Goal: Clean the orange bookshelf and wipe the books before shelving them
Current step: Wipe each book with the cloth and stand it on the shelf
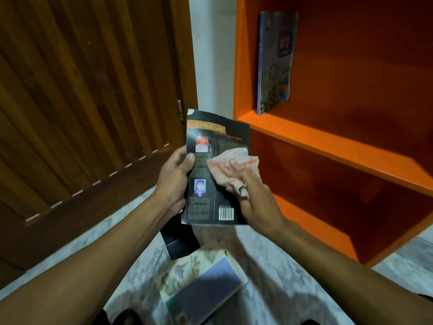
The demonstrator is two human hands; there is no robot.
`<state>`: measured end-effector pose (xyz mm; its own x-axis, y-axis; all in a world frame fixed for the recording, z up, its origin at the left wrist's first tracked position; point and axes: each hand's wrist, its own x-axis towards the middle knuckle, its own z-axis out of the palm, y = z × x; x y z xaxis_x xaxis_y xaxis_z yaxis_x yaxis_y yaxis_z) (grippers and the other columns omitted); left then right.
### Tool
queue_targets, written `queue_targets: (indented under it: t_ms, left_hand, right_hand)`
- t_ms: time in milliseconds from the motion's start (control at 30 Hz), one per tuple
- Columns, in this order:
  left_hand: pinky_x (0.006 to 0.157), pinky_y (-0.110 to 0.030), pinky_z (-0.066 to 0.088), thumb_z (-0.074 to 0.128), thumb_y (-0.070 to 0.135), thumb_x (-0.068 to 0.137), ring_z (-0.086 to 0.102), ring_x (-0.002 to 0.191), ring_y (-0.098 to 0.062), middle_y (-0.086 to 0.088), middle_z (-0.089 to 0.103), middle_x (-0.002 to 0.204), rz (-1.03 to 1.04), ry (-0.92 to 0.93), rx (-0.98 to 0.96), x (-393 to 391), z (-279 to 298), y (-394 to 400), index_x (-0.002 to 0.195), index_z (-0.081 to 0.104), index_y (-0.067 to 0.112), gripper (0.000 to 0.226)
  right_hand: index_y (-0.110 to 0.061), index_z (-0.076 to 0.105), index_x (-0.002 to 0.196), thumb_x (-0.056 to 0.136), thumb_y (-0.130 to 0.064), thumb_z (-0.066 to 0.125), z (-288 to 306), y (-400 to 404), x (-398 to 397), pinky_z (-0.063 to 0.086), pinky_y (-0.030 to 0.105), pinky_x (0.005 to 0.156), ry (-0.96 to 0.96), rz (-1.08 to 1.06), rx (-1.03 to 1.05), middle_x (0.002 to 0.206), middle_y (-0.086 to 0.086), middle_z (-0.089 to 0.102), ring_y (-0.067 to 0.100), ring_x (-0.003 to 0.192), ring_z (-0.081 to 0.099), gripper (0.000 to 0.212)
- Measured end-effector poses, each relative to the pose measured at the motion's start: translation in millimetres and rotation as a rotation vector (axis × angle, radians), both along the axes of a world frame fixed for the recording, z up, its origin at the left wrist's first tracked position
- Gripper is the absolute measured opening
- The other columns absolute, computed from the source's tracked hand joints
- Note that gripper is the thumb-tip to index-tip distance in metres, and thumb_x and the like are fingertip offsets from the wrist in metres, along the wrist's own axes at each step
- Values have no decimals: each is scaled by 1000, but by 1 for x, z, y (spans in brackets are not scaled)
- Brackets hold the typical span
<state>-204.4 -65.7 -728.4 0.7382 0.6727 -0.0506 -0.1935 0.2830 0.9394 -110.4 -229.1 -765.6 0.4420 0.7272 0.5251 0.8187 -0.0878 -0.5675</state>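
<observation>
On the left side of the room stood a big brown wooden door (89, 109) with long slats. Next to it, past a strip of pale wall, was the orange bookshelf (328, 141). One blue book (275, 64) stood upright on the upper shelf, close to the left wall of the shelf and leaning a little.

Down below was a pale marble floor (269, 277). A small pile of books (203, 287) lay flat on it, between the person's two arms, with a purple-grey one on top. Something dark lay on the floor just above the pile, but I could not tell what it was.

The person held up a black book (210, 172) in front of the shelf, back cover facing them. The left hand (174, 181) gripped the book's left edge, thumb on the cover and fingers behind. The right hand (253, 195) pressed a crumpled white and red cloth (234, 163) against the right half of the cover, fingers laid over the cloth and holding it there.
</observation>
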Motion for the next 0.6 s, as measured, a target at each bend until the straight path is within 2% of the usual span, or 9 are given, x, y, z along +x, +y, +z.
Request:
queue_targets:
  t_ms: [100,167,267,333,367,433,500,533,600]
  left_hand:
    - [75,-41,62,43,14,106,73,87,-22,-9,75,107,87,5,-37,-2,1,14,117,64,19,24]
    - [80,-44,61,44,17,106,73,92,-24,-9,74,112,141,31,-27,-6,3,24,121,63,18,24]
    - [81,-43,61,47,24,106,75,94,-23,-5,76,107,193,121,58,-15,6,36,120,65,19,23]
    - [78,-41,61,49,26,105,75,89,-21,-5,77,101,209,168,127,-20,4,40,114,67,20,22]
    - [74,-40,61,49,26,105,75,85,-20,-5,77,99,208,185,157,-22,3,41,112,68,21,21]
    - [70,-38,60,50,27,105,76,85,-22,-6,77,100,185,220,204,-27,0,40,106,70,23,21]
    - [75,-41,60,50,26,104,75,88,-26,-5,77,97,137,248,242,-31,-4,34,101,71,25,21]
    - [77,-42,59,51,25,104,75,88,-26,-5,77,95,112,261,266,-32,-6,30,100,71,25,21]
    - [77,-41,58,51,22,104,74,85,-26,-8,77,94,56,278,302,-32,-9,21,101,71,23,20]
  right_hand:
    - [-5,56,123,83,-7,36,-19,-6,-19,41,34,100,-18,195,-147,130,23,59,29,122,49,45]
    - [-7,56,124,87,-9,39,-29,-8,-25,45,33,95,3,249,-220,124,14,63,25,118,55,40]
    - [-26,48,112,92,-7,44,-32,-11,-30,47,21,67,158,228,-181,91,-14,64,-1,81,61,29]
    - [-26,46,104,102,-13,43,-21,-8,-31,37,22,45,330,96,-64,69,-6,55,1,51,50,13]
    - [-23,47,104,105,-19,44,-21,-4,-25,36,21,42,458,-9,12,70,0,54,6,49,49,5]
    - [-16,51,110,104,-23,46,-14,5,-9,50,20,64,715,-251,155,88,4,60,15,73,60,10]
    - [-14,61,102,102,-16,46,-4,10,9,54,45,91,1014,-383,256,97,5,68,28,95,65,15]
    - [-15,65,90,100,-10,46,7,10,14,53,56,91,1149,-403,296,89,6,72,33,94,68,22]
    - [-16,66,81,98,-4,46,28,14,23,56,56,87,1251,-420,393,76,2,74,30,86,73,29]
